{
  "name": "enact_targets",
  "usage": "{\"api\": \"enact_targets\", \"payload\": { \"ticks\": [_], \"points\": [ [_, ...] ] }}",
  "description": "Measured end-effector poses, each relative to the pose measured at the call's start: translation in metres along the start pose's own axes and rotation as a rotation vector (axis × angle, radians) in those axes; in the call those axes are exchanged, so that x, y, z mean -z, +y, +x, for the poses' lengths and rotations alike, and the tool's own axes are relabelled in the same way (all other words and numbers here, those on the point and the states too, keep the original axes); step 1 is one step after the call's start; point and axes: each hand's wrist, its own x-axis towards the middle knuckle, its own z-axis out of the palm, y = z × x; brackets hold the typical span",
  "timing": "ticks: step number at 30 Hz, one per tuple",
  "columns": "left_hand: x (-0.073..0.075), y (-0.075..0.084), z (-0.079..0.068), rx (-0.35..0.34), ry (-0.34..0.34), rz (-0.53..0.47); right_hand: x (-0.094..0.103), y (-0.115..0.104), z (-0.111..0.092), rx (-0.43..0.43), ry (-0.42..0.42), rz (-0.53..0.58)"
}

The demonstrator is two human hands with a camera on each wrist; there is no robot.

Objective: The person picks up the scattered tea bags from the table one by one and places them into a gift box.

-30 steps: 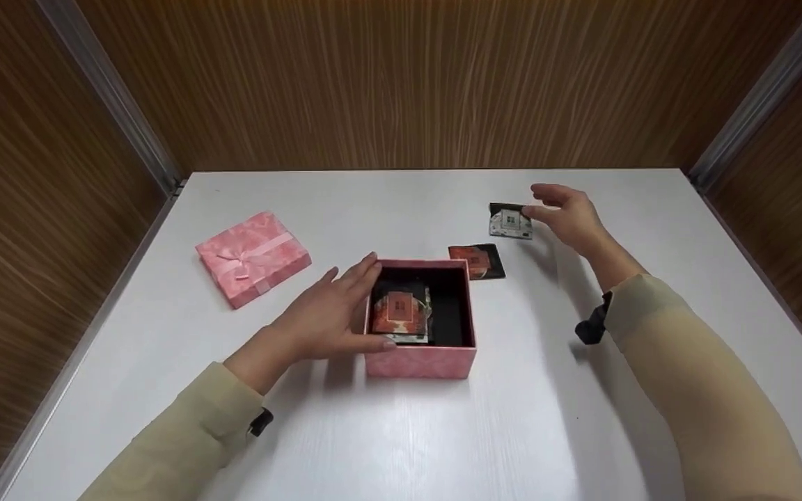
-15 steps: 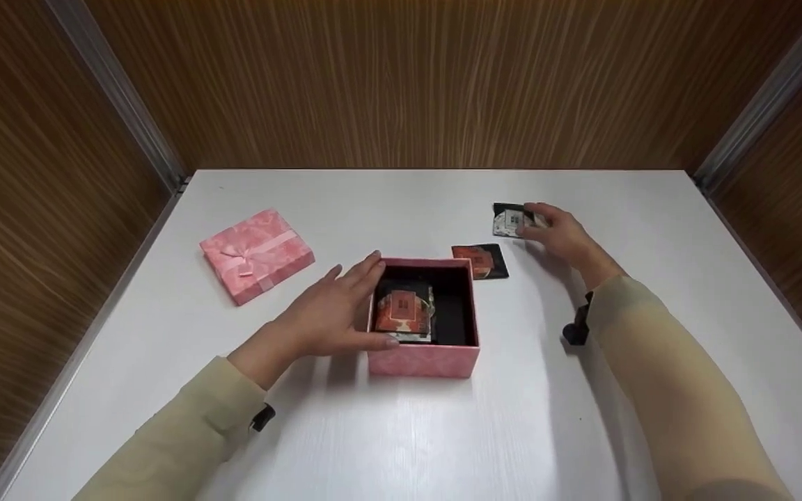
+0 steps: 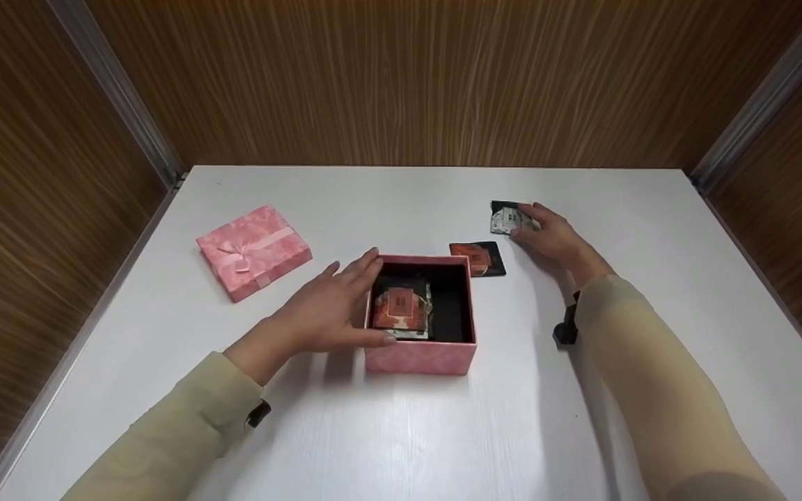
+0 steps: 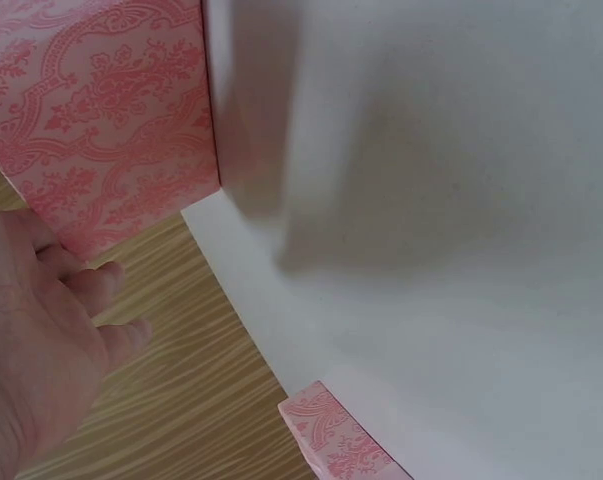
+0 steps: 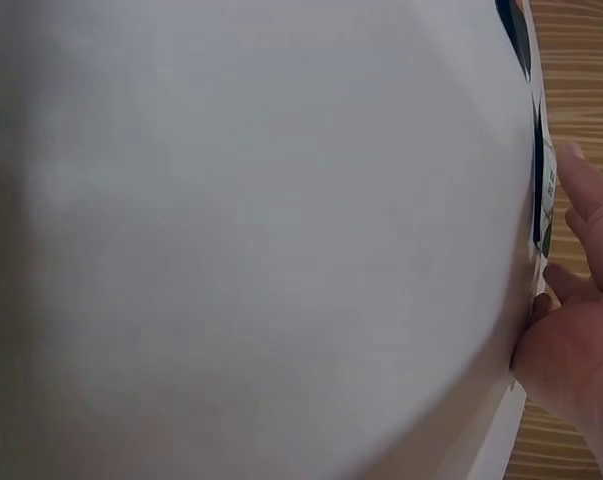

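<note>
The pink gift box [image 3: 418,358] stands without its lid in the middle of the table. My left hand [image 3: 324,309] rests against its left side, fingers at the back left corner and thumb along the front rim; fingers [image 4: 96,285] also show beside the box wall in the left wrist view. Inside lies a red-and-black sachet [image 3: 398,308] on top of a white-patterned one. My right hand [image 3: 555,238] reaches over the right end of a flat white-and-black sachet [image 3: 505,219], thumb at its near edge, fingers at its far edge. That sachet's right part is covered by the hand.
A second red-and-black sachet [image 3: 479,259] lies just behind the box's right back corner. To the left sits the pink lid [image 3: 255,250] with a ribbon bow. Wood-grain panels [image 3: 401,83] enclose the white table [image 3: 401,431] at the back and sides.
My right hand has come down and leftward onto the white-and-black sachet, its thumb and fingers now over the right end. The left hand and the box keep their places.
</note>
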Motion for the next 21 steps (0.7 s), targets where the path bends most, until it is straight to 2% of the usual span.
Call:
{"api": "enact_targets", "payload": {
  "ticks": [5,9,14,21],
  "points": [
    [0.0005,0.0000,0.0002,-0.014,0.010,-0.004,-0.0033,-0.0016,-0.0029,0.041,0.025,-0.044],
    [-0.0006,0.0007,0.0002,-0.009,0.009,-0.005,-0.0036,-0.0020,-0.0038,0.020,0.021,-0.052],
    [-0.0018,-0.0003,0.0000,-0.003,0.008,-0.004,-0.0025,-0.0038,-0.0042,0.006,0.021,-0.028],
    [-0.0008,-0.0011,0.0007,0.003,0.005,-0.007,-0.0041,-0.0014,-0.0022,0.047,0.076,-0.014]
  ]
}}
